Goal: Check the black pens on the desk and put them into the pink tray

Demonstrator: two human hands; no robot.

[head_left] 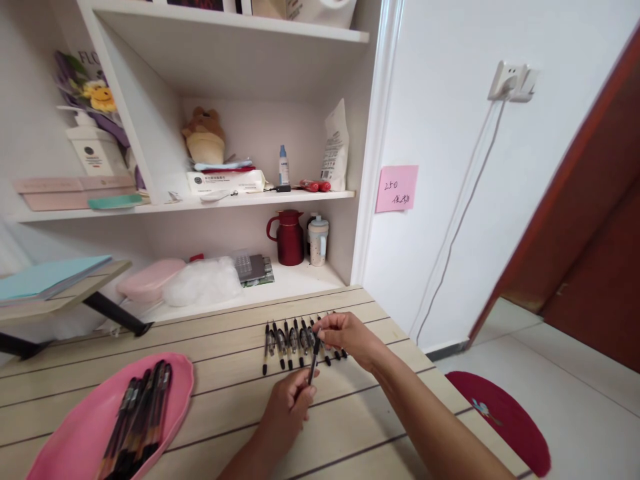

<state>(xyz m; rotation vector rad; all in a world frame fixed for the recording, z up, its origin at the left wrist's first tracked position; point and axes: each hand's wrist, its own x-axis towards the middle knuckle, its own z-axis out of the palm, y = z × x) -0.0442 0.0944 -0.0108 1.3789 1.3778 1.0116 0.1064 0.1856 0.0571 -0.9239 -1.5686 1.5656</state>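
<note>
A dark pen (314,363) is held tilted between my two hands over the table. My left hand (289,402) pinches its lower end. At its upper end, the fingers of my right hand (347,337) are closed around the black part. Just beyond my hands lies a row of several pens (283,347), side by side, with black ends and clear parts between them; my right hand hides some of this row. Off to the left, a pink tray (65,427) holds several more dark pens (137,413) in a bunch.
Behind the wooden-slat table (225,440) stands a white shelf (250,200) with a red jug (290,238), a cup (318,241) and a plastic bag (203,283). A small raised stand (65,283) is at the left. A red round stool (500,420) sits beyond the right edge.
</note>
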